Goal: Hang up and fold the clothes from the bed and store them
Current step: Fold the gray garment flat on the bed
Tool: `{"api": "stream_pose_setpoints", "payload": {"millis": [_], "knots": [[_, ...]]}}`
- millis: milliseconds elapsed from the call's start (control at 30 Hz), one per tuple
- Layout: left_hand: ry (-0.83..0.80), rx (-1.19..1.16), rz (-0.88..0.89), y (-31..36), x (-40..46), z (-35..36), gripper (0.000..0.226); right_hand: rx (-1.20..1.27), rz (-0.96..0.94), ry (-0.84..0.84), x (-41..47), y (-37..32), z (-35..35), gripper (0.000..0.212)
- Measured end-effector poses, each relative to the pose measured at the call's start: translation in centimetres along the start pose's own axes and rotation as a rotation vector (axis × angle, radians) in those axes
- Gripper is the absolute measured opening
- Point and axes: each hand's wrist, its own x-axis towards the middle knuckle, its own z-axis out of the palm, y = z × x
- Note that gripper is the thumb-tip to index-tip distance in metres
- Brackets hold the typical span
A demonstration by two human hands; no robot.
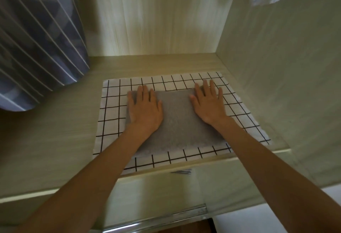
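Inside the wardrobe, on its shelf [55,140], the left hand [144,110] and right hand [209,103] are pressing flat-fingered, gripping nothing, on a folded grey cloth [177,123] lying atop a folded checked cloth [114,114]; storing seems nearly done for these, bed unseen.

We get dim, greenish light, brightest on the back panel [158,16]; edges bend, everything's slightly soft.
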Motion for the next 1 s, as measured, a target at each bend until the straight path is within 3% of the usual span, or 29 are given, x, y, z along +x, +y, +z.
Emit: {"api": "stream_pose_setpoints", "payload": {"millis": [100,267,433,600,700,833,1000], "knots": [[0.060,-0.014,0.118,1.8,-2.4,-0.8,0.058,0.050,-0.145,0.042,-2.7,-2.8,-0.5,0.061],[-0.047,-0.018,0.119,2.3,-5.5,1.4,0.058,0.090,-0.222,-0.083,-5.7,-3.8,1.5,0.066],[0.012,-0.006,0.095,0.8,-7.3,2.5,0.084,0.088,-0.209,-0.065,-5.5,-1.2,2.0,0.085],[0.001,-0.029,0.073,0.1,-8.3,2.2,0.084,0.089,-0.144,-0.099,-5.0,2.8,1.6,0.064],[-0.010,-0.024,0.074,0.0,-8.4,2.1,0.069,0.079,-0.123,-0.116,-4.9,3.3,1.5,0.061],[-0.136,-0.027,0.082,-0.2,-8.0,1.2,0.061,0.020,-0.129,-0.180,-5.0,2.7,0.4,0.062],[-0.411,-0.089,0.055,-0.5,-9.5,-3.9,0.060,-0.030,-0.145,-0.322,-6.7,0.7,-3.7,0.055]]}}
